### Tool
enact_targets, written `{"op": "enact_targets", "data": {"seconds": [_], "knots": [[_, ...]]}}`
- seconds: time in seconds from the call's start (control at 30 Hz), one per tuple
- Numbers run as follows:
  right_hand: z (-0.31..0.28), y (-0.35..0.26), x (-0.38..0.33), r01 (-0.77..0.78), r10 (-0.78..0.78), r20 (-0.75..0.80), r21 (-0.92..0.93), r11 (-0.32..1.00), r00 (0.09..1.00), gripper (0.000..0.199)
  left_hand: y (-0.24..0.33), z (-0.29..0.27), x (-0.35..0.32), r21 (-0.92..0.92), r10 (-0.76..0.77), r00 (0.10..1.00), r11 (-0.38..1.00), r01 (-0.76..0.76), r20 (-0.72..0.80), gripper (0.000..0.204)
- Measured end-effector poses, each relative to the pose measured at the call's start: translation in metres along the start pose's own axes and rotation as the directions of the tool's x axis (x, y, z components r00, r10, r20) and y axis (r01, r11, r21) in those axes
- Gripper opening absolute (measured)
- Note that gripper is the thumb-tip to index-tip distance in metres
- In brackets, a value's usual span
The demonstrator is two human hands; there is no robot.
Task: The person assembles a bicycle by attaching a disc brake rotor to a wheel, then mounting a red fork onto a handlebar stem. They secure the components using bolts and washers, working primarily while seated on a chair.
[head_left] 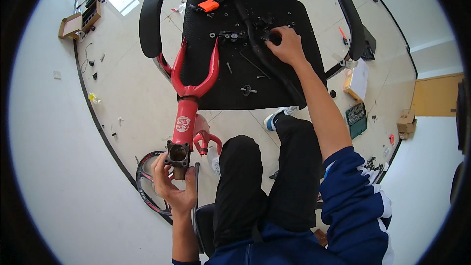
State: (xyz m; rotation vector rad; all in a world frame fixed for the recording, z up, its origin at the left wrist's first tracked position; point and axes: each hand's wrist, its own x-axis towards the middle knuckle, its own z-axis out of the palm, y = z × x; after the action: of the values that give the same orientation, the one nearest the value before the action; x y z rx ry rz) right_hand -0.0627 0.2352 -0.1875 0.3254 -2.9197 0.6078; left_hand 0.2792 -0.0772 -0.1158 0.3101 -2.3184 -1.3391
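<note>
The left hand [172, 186] is clamped on the near metal end of the red fork [185, 118]; its prongs reach over the chair seat [221, 88]. The right hand [287, 46] is at small black parts [266, 36]; its grip I cannot tell.

Navy jkt [289, 245], R slv [346, 194] bunched w/ wht stripes [385, 206]; blk trousers [240, 179]; blue/wht shoe [269, 122].

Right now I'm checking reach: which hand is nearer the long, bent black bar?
Right. The right hand is just right of the bar; the left hand is much farther, lower left.
</note>
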Motion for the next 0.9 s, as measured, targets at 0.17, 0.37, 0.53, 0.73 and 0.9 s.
{"op": "enact_targets", "data": {"seconds": [0.17,0.37,0.53,0.73,0.9], "knots": [[-0.01,0.013,-0.011,-0.005,0.004,0.004,0.224,0.975,1.0,0.047,0.005,0.002,0.002,0.033,-0.047,0.999,0.998,0.048,-0.005,0.043],[-0.034,0.014,-0.021,-0.074,0.052,0.17,0.127,0.989,0.984,0.051,0.013,0.008,0.003,-0.012,-0.076,0.995,0.997,0.075,-0.057,0.032],[-0.059,0.005,-0.029,0.04,-0.014,0.181,-0.138,0.99,0.983,0.051,0.011,0.007,0.0,0.02,-0.034,0.998,0.999,0.035,-0.043,0.03],[-0.028,-0.042,-0.088,-0.037,0.048,0.203,-0.056,0.998,0.978,0.042,0.007,0.01,-0.001,0.028,-0.001,1.0,1.0,0.002,-0.031,0.032],[-0.029,-0.034,-0.079,-0.093,0.08,0.129,0.092,0.991,0.988,0.032,0.012,-0.001,0.004,0.042,0.026,0.999,0.999,-0.027,0.04,0.035]]}}
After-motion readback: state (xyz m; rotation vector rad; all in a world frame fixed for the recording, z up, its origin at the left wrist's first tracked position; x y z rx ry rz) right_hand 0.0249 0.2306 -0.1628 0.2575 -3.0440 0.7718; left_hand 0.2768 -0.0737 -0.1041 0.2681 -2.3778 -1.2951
